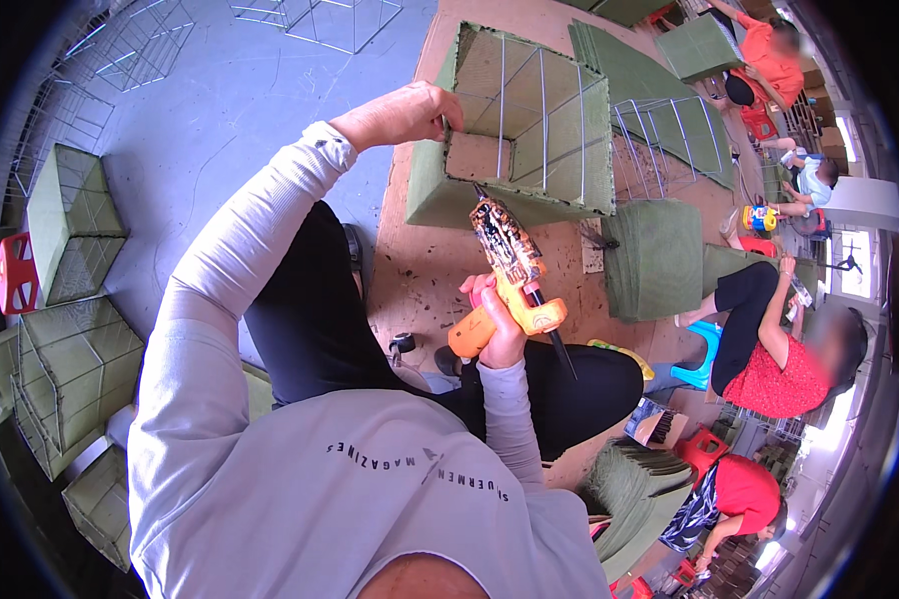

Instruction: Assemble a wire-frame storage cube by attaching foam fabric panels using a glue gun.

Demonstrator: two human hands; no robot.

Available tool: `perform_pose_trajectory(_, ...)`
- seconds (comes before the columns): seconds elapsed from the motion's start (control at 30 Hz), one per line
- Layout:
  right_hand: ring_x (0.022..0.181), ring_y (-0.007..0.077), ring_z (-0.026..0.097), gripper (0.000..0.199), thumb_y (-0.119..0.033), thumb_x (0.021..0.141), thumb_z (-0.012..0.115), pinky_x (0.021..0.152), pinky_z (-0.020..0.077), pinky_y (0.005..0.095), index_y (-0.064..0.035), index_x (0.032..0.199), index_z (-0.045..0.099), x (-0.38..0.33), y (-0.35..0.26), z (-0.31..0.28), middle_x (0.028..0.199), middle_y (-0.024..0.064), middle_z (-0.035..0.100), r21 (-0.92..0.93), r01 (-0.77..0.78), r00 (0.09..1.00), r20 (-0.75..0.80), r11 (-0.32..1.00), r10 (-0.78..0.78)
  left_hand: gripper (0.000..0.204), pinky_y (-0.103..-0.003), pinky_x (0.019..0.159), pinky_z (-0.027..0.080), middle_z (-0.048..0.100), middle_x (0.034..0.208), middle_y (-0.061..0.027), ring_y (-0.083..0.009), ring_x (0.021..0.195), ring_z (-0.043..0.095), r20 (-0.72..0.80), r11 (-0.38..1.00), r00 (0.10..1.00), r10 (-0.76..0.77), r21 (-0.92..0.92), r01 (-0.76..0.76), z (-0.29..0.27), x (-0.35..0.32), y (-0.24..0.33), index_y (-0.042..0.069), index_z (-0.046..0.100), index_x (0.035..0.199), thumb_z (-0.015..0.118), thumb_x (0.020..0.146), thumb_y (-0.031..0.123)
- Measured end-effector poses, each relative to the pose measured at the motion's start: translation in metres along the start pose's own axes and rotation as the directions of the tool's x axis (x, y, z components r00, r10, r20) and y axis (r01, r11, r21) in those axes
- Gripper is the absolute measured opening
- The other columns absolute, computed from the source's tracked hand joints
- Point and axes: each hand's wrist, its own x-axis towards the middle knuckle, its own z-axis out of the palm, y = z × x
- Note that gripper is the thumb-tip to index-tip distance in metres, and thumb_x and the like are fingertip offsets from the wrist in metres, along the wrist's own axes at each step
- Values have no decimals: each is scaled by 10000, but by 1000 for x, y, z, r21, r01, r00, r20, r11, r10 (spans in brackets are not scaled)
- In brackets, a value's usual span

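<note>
My right hand point(499, 329) is wrapped round the handle of an orange glue gun point(507, 245). Dark, crusted residue covers its front part, and the nozzle points up at the near edge of a green-covered wire-frame box point(432, 195). A black rod or cord trails from the gun's rear. At the box's left edge, my left hand point(405, 115) pinches the rim of the green covering between curled fingers. White wire bars cross the box's open face, with brown board visible through it.
Flat green sheets point(654, 260) are stacked right of the box, beside a bare wire frame point(659, 140). Finished-looking green boxes point(75, 225) and a red stool point(17, 275) stand at left. Several people work along the right, one in a red top point(779, 374) near a blue stool point(697, 357).
</note>
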Motion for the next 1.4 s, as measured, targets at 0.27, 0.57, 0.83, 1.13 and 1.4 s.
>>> perform_pose_trajectory(0.27,893,240,558,117,-68,888,556,836,445,366,-37,991,511,-1,-2,-1,878,79,543,-19,-20,998,-61,1000,19,237,-317,735,540,680,1035,-98,-210,788,652,8,1000,1000,-29,-1,29,-1,0,1,-24,691,971,635,743,-57)
perform_pose_trajectory(0.57,892,201,581,109,-28,900,552,800,446,306,-35,1004,518,0,0,-9,918,97,578,56,21,998,-55,998,-18,217,-315,745,541,678,1033,-91,-206,799,651,18,1000,1000,-26,-8,26,-2,-1,1,-25,686,970,653,756,-39)
perform_pose_trajectory(0.83,875,204,576,112,-31,901,547,793,443,316,-35,1008,514,-1,2,-16,905,89,566,67,18,998,-59,998,-14,200,-315,753,539,674,1025,-92,-209,806,649,23,999,999,-30,16,29,-2,0,0,-22,685,969,659,771,-24)
perform_pose_trajectory(1.13,882,204,566,110,-38,894,547,799,432,315,-46,996,507,-1,-2,-17,897,69,542,85,41,998,-55,996,-36,206,-314,748,535,674,1027,-94,-212,810,651,13,1000,1000,-13,6,13,-2,-1,0,-27,682,974,656,770,-27)
perform_pose_trajectory(1.4,877,203,569,109,-56,892,559,800,432,316,-49,988,509,0,-1,-23,884,66,547,97,47,995,-91,994,-39,208,-312,747,535,677,1019,-95,-212,801,649,8,1000,1000,-11,3,11,-1,0,-1,-37,676,965,651,758,-34)
